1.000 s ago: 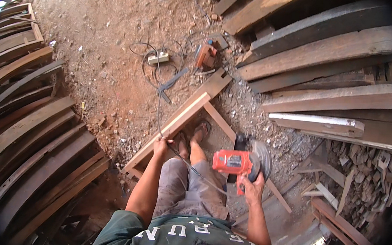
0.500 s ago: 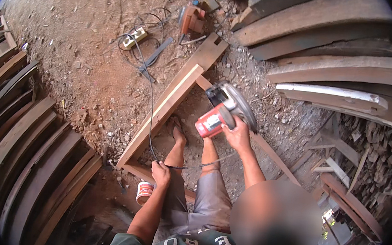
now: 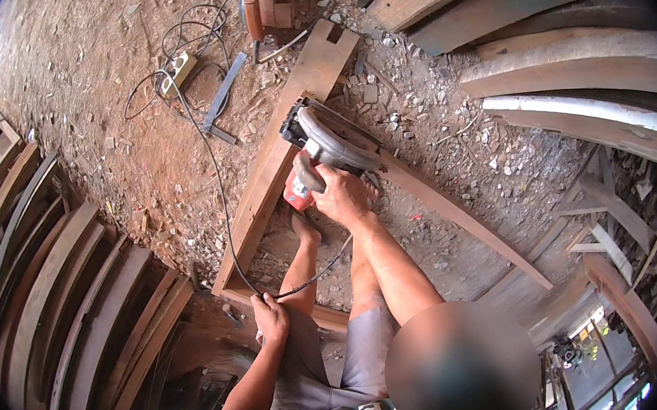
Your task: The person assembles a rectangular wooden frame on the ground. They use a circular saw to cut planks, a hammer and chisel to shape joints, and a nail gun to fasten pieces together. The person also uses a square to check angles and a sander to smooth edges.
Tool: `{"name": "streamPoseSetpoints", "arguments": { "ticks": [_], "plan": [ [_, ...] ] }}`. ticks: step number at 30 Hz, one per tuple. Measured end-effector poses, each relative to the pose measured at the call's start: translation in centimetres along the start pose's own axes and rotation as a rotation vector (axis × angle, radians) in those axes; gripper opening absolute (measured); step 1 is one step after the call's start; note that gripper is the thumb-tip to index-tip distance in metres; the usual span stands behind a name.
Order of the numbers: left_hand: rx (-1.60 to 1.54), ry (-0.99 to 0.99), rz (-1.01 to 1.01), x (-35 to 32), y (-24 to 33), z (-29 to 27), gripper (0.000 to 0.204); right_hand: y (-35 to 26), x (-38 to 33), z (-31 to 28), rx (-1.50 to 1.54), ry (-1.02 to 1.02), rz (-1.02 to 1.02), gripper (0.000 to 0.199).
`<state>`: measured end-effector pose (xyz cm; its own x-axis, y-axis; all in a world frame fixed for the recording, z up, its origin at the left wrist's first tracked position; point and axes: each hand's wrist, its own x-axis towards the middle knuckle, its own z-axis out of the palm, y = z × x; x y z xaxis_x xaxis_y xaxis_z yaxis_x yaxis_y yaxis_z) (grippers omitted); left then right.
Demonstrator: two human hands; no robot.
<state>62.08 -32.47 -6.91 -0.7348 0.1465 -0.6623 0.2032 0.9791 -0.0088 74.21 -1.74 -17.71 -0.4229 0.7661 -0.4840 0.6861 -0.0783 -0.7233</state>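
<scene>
My right hand (image 3: 343, 196) is wrapped round the handle of a red circular saw (image 3: 334, 140) with a grey metal guard. The saw sits over the corner of a wooden frame (image 3: 259, 191), where a long side board meets a thinner rail (image 3: 463, 219). Its blade is hidden from above. My left hand (image 3: 270, 317), near my left knee, is closed on a black power cord (image 3: 224, 206), which loops across the frame's long side. The far end of that long board has a square notch. My feet stand inside the frame.
Beyond the frame lie a second, orange-brown power tool (image 3: 269, 8), a pale socket strip (image 3: 179, 76) with tangled cords, and a flat grey bar (image 3: 225, 92). Stacked boards line the left (image 3: 56, 280) and the far right (image 3: 582, 76). Chips and stones litter the dirt ground.
My right hand has carried the saw leftward and away from me, from above the thin rail to the frame's corner. My left hand keeps its grip on the cord. The whole view has shifted.
</scene>
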Motion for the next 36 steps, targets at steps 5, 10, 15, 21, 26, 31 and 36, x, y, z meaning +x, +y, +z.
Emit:
{"name": "streamPoseSetpoints", "arguments": {
  "ticks": [5, 10, 15, 21, 26, 31, 36],
  "plan": [
    [0.003, -0.032, 0.040, -0.1, -0.1, 0.9, 0.025, 0.4, 0.3, 0.7, 0.032, -0.076, 0.034, 0.034],
    [0.021, -0.022, 0.033, -0.4, 0.5, 1.0, 0.024, 1.2, 0.7, 1.6, 0.031, -0.055, -0.050, 0.031],
    [0.053, -0.028, 0.031, -0.4, 0.6, 1.0, 0.024, 1.4, 0.8, 1.9, 0.022, -0.044, -0.078, 0.029],
    [0.043, -0.013, 0.058, 0.1, -0.6, 1.8, 0.025, 1.1, 1.2, 1.8, 0.000, -0.051, -0.094, 0.026],
    [0.032, -0.024, 0.032, 0.0, -0.1, 1.7, 0.026, 0.9, 1.6, 2.3, -0.024, -0.067, -0.077, 0.028],
    [0.055, -0.022, 0.032, 0.1, -0.3, 1.6, 0.026, 0.1, 1.8, 1.7, 0.003, -0.067, -0.083, 0.026],
    [0.046, -0.011, 0.048, 0.3, -0.4, 1.5, 0.025, 0.0, 2.2, 2.3, 0.021, -0.069, -0.077, 0.026]
  ]
}}
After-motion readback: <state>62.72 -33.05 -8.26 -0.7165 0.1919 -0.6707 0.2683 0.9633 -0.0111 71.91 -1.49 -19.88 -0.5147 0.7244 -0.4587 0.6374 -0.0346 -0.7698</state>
